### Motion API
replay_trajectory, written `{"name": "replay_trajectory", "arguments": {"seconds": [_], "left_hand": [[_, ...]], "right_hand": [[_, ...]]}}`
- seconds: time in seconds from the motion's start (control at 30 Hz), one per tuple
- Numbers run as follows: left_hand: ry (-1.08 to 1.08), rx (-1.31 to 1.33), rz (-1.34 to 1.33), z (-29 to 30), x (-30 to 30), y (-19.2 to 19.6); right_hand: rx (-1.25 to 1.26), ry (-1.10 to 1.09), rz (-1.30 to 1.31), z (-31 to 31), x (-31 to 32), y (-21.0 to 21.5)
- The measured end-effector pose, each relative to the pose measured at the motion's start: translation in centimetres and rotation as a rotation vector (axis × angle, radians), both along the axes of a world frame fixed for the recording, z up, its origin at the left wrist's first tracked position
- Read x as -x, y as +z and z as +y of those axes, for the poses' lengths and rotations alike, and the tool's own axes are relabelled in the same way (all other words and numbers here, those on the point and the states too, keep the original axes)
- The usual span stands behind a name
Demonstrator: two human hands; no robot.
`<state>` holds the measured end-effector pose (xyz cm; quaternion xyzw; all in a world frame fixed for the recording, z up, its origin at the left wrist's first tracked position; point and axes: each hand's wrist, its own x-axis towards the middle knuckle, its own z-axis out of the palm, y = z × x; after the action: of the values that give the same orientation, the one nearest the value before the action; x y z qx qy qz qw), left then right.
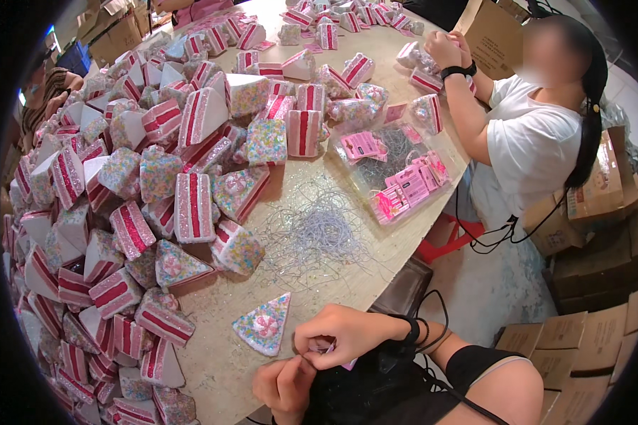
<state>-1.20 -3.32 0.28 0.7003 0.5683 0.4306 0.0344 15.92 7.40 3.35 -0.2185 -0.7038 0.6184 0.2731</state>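
Note:
At the table's near edge, my right hand [342,334] and my left hand [285,386] meet, fingertips pinched together. A small pink tag [349,364] shows partly beneath my right fingers, which are closed around it. What my left fingertips pinch is too small to make out. Just beyond them a triangular cake-slice ornament [264,324] lies on the table [220,368], its top covered in pastel sprinkles with a pink-and-white swirl in the middle. Farther off is a loose tangle of thin silvery cords [322,230].
A big heap of cake-slice ornaments [131,227] fills the table's left side. A clear tray [397,214] holds pink tags and more cords. Across the right edge a person in a white shirt [528,138] handles ornaments. Cardboard boxes [581,347] stand at the right.

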Motion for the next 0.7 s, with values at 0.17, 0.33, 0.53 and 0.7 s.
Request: {"name": "replay_trajectory", "arguments": {"seconds": [0.17,0.33,0.53,0.7], "left_hand": [[0.124,-0.048,0.003,-1.0,0.6,-0.6],[0.291,0.047,-0.038,1.9,0.3,0.1],[0.235,0.153,-0.004,1.9,0.8,0.9],[0.167,0.158,-0.082,1.7,0.8,0.4]], "right_hand": [[-0.034,-0.116,-0.018,-0.1,0.6,0.3],[-0.05,-0.493,-0.031,-0.8,0.5,-0.6],[0.105,-0.635,0.08,-1.6,3.3,1.0],[-0.193,-0.585,0.066,-0.3,4.1,0.6]]}}
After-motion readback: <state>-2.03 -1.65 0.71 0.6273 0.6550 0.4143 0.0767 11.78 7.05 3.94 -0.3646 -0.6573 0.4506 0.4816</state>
